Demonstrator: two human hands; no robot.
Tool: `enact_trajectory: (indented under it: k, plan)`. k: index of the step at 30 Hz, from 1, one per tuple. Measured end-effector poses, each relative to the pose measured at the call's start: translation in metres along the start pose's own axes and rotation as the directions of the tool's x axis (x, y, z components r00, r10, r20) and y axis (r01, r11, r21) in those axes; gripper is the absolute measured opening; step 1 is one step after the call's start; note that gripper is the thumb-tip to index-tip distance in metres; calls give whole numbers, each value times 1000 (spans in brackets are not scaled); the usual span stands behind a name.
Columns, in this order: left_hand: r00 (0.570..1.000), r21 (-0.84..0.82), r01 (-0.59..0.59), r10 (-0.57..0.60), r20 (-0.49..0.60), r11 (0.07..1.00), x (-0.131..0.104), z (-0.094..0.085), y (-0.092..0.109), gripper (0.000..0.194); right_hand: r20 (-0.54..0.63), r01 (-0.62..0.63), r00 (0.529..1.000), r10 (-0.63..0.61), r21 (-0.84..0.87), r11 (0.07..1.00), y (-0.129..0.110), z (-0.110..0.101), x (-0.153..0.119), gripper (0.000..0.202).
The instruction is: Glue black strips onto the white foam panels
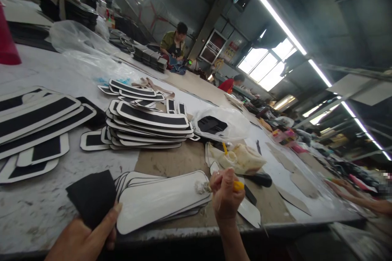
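Observation:
My right hand (226,195) is closed round the yellow handle of a brush (202,187). Its pale, worn bristles rest on the right end of the top white panel (159,200). That panel lies slanted on a fanned stack of similar rounded panels with dark edges. At the lower left, my left hand (88,228) pinches a black rectangular piece of sheet material (93,195), thumb on top, beside the stack's left end. Behind the brush, a pale crusted container (245,161) with a yellow stick in it sits on brown board.
Piles of white-edged black panels stand behind (150,126) and at the left (39,122). A clear plastic bag (235,124) holds black pieces. Another white piece (249,212) lies near the table's front edge. A co-worker's arms (352,195) reach in at right; other people sit farther back.

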State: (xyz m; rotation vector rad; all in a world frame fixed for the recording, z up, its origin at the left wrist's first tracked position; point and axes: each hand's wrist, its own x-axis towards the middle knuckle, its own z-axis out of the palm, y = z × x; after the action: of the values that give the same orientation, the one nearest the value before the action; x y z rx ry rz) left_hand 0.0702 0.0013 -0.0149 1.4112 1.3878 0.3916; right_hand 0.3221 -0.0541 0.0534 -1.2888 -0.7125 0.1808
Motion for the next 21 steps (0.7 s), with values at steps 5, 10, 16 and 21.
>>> enact_trajectory:
  k: [5, 10, 16, 21]
  plan:
    - [999, 16, 24, -24, 37, 1000, 3, -2, 1, 55, 54, 121, 992, -113, -165, 979, -12, -10, 4, 47]
    - [999, 82, -14, 11, 34, 997, 3, -11, 10, 59, 18, 139, 990, -141, 77, 987, -45, -1, 0, 44]
    - [994, 132, -64, 52, 97, 989, -1, -18, 21, 62, 116, -259, 966, 232, 351, 900, -20, 45, -18, 47]
    - [984, 167, -100, 72, 162, 981, -4, -20, 28, 59, -67, -124, 989, 131, 93, 988, -4, 25, 1, 50]
